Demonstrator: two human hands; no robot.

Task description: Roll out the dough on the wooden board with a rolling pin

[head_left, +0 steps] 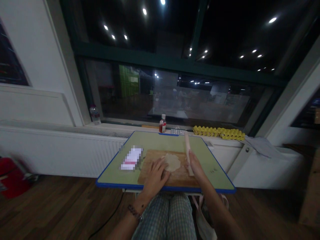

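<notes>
A flat, pale round of dough [172, 162] lies on a wooden cutting board [172, 181] on the small green table. My left hand [157, 173] rests with its fingers stretched out over the board, the fingertips at the dough's left edge. In my right hand [195, 165] is a pale wooden rolling pin [187, 141], gripped around its middle. The pin points away from me along the board's right side, apart from the dough. Its near end reaches down by the board's right edge.
The green table [160, 141] has a blue rim. A blurred-out phone-like object [132, 159] lies left of the board. On the windowsill behind stand a small red-labelled bottle [162, 124], yellow egg cartons [218, 132] and a clear plastic bottle [94, 115]. A grey cloth [260, 146] lies at right.
</notes>
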